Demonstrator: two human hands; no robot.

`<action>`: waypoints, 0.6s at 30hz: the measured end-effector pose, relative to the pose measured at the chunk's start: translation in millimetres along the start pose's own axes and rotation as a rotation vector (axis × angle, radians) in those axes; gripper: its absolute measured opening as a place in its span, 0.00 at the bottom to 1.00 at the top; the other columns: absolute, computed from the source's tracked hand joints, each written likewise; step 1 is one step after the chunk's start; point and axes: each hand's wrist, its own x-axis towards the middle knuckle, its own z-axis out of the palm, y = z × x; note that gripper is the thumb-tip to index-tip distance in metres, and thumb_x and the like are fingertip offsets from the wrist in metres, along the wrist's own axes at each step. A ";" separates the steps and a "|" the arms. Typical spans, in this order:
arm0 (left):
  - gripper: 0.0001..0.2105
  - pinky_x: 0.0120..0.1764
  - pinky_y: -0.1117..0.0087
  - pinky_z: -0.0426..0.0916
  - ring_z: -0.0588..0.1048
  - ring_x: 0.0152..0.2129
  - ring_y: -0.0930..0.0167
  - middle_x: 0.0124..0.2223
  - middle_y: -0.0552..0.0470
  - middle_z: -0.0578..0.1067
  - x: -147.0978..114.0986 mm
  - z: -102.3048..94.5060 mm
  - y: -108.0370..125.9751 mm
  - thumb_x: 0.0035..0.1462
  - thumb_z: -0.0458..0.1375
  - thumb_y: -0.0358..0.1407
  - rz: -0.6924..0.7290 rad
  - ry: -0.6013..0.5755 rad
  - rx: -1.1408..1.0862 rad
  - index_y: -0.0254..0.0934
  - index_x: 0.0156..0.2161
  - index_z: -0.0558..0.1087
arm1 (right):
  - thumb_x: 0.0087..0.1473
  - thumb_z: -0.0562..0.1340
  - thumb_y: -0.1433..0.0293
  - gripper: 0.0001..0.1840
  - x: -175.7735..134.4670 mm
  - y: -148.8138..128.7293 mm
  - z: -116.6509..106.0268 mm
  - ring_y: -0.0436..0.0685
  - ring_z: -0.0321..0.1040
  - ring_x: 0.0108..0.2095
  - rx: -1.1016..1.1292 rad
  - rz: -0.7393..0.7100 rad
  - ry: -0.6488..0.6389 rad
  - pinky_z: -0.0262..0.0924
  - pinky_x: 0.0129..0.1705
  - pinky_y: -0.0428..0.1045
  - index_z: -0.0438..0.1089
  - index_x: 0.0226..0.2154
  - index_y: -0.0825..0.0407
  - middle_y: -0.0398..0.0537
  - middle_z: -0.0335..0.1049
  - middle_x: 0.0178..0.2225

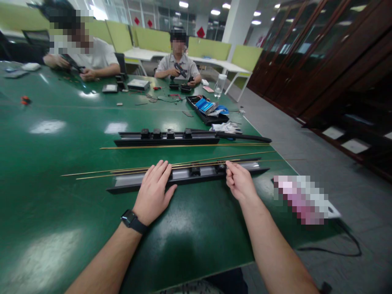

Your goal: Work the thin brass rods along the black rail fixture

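My left hand (155, 183) lies flat, fingers stretched, across a dark channel-shaped rail (125, 181) and the thin brass-coloured rods (101, 172) running along it. A black watch is on that wrist. My right hand (240, 179) is closed in a pinch at the rail's right part, beside a black block (220, 166); what lies between its fingertips is hidden. Another black block (195, 169) sits in the rail between my hands. The rods pass over the rail's far edge and reach beyond both its ends.
Farther back lie a second rail (167, 142) with several black blocks and more brass rods (137, 147). A black tray (208, 120) with blue items, white gloves (225, 128) and a bottle (219, 85) stand on the right. Two people sit across the green table (76, 143), handling tools.
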 end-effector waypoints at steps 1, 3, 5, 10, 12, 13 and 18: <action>0.28 0.67 0.48 0.55 0.60 0.67 0.57 0.67 0.37 0.64 -0.1 0.3 -0.3 0.64 0.54 0.38 0.002 0.002 0.002 0.33 0.67 0.59 | 0.43 0.76 0.58 0.24 0.6 0.0 -0.8 0.42 0.49 0.10 0.007 0.001 0.000 0.41 0.07 0.38 0.63 0.28 0.51 0.34 0.62 0.16; 0.28 0.67 0.49 0.55 0.59 0.67 0.57 0.67 0.37 0.64 -0.2 0.6 -0.6 0.64 0.54 0.38 0.004 0.007 0.004 0.32 0.67 0.59 | 0.43 0.76 0.59 0.24 1.6 -0.3 -2.1 0.42 0.49 0.10 0.020 -0.003 0.007 0.42 0.07 0.38 0.62 0.28 0.50 0.34 0.62 0.17; 0.28 0.67 0.49 0.55 0.59 0.67 0.57 0.67 0.38 0.64 -0.2 0.4 -0.5 0.64 0.54 0.38 0.004 0.009 0.001 0.33 0.67 0.59 | 0.44 0.76 0.59 0.23 2.1 -0.9 -2.8 0.42 0.49 0.10 0.025 -0.008 0.021 0.41 0.07 0.38 0.62 0.28 0.50 0.34 0.62 0.17; 0.28 0.67 0.48 0.55 0.60 0.67 0.57 0.67 0.38 0.64 -0.3 -0.7 0.3 0.64 0.54 0.38 0.000 0.007 0.000 0.34 0.68 0.58 | 0.46 0.75 0.58 0.20 2.1 -1.6 -3.2 0.43 0.49 0.10 0.022 0.014 0.026 0.41 0.07 0.38 0.66 0.30 0.51 0.36 0.64 0.17; 0.29 0.67 0.47 0.56 0.60 0.67 0.56 0.68 0.38 0.64 -0.5 -0.6 0.3 0.64 0.54 0.38 -0.001 0.007 -0.005 0.34 0.68 0.57 | 0.47 0.74 0.57 0.20 1.6 -0.9 -2.8 0.43 0.49 0.10 0.016 0.013 0.021 0.40 0.07 0.38 0.67 0.31 0.51 0.36 0.64 0.17; 0.30 0.67 0.47 0.56 0.60 0.67 0.56 0.68 0.38 0.64 -0.6 -0.3 0.3 0.64 0.54 0.38 -0.003 0.006 -0.009 0.35 0.69 0.57 | 0.46 0.74 0.57 0.21 1.3 -0.4 -2.4 0.43 0.49 0.10 0.006 0.007 0.019 0.40 0.07 0.38 0.66 0.31 0.51 0.36 0.63 0.17; 0.30 0.66 0.45 0.56 0.59 0.67 0.55 0.68 0.38 0.63 -0.7 0.3 0.2 0.64 0.54 0.38 -0.004 0.003 -0.013 0.37 0.69 0.55 | 0.43 0.77 0.58 0.24 -0.2 0.2 -0.1 0.42 0.49 0.10 -0.024 -0.008 0.005 0.40 0.07 0.38 0.63 0.27 0.50 0.34 0.62 0.17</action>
